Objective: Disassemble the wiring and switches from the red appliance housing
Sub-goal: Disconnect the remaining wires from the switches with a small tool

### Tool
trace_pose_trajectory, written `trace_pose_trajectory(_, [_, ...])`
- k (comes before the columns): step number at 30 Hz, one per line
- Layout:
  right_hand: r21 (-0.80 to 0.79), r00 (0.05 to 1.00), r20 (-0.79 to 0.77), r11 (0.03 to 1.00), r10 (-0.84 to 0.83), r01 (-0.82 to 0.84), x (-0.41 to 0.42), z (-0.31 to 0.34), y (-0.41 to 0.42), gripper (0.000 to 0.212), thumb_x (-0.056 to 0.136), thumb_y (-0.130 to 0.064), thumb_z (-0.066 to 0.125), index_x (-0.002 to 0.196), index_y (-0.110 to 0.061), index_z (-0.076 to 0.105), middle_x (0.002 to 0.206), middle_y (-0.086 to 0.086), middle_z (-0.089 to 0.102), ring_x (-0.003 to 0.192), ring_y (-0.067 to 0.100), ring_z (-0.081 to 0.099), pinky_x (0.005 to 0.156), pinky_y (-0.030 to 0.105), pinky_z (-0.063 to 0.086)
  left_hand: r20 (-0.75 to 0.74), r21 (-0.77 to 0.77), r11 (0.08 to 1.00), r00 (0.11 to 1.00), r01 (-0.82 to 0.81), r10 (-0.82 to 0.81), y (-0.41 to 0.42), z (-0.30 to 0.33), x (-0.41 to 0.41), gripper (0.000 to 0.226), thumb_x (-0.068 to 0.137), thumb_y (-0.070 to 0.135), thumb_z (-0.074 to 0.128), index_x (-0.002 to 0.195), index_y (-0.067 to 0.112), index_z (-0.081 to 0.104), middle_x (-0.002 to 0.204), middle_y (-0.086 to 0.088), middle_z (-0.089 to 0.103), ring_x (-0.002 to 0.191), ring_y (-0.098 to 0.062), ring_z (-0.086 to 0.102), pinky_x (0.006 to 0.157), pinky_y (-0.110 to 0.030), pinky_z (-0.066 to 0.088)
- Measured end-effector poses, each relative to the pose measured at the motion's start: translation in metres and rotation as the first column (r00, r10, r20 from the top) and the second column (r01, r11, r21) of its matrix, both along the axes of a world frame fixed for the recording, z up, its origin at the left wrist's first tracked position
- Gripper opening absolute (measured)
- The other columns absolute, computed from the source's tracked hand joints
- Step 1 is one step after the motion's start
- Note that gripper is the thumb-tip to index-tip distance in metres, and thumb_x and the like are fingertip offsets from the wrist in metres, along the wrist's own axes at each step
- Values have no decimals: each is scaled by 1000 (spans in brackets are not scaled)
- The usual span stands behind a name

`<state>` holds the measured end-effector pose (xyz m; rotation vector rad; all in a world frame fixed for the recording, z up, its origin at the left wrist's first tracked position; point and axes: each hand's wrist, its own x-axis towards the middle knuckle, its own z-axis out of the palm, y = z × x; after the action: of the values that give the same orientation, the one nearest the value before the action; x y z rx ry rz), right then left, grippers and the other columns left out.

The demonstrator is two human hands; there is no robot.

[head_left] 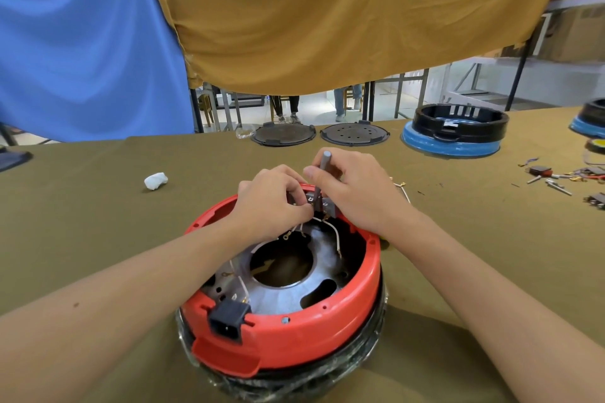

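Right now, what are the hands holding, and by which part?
Right hand grips the grey screwdriver by its handle; left hand pinches the switch block at its left side.

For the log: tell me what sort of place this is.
Probably a workshop for taking apart small appliances. A long cloth-covered table holds another stripped housing, two loose black plates, and scattered removed parts.

Bright, even light falls from above – soft shadows sit under the forearms on the table (98,206). Wide-angle bending curves the edges, the hanging cloths (327,16) bow, and the far background looks slightly soft.
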<state>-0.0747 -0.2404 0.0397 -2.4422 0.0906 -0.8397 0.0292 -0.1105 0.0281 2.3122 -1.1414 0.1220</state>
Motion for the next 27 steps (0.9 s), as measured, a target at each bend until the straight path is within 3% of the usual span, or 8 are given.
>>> trace_pose_trajectory(7, [126,999,33,992,-9,5,2,-2,0,24,97,-33,60,79,-16,62,71,1,65,76,25,62,77,49,50,-1,-16,1000,1000,3,-3,0,0,-1,27,76,32,74,53,30,60,106,24,57,90,-8,53,93,-42,36])
trace_pose_trajectory(14, [31,997,74,999,9,-11,-3,-5,-1,26,96,-36,60,78,-19,63,65,-3,63,67,20,58,69,46,50,-19,67,998,1000,10,-8,-2,9,-1,25,78,32,74,57,29,61,97,20,55,94,-12,54,95,-44,42])
trace_pose_trajectory(20, [29,998,63,999,-22,20,-4,-4,1,26,97,-34,60,79,-16,63,66,-2,63,69,21,57,70,45,49,-88,177,981,994,82,-67,-9,27,1,26,76,20,76,53,22,63,93,-11,70,85,-26,65,77,-40,53])
trace_pose_trajectory(24, [141,991,80,985,-106,94,-5,-6,4,26,97,-34,59,77,-17,62,65,-4,60,71,22,57,71,43,48,-131,101,983,981,154,-140,-3,20,4,23,78,21,77,58,21,66,105,9,63,94,-11,61,88,-36,49])
trace_pose_trajectory(27, [148,986,90,981,-138,124,-6,-7,9,26,97,-35,59,76,-19,61,64,-6,58,70,22,57,71,42,48,-111,66,981,979,180,-172,1,15,6,19,78,23,77,62,22,67,104,18,59,94,-7,59,97,-42,45])
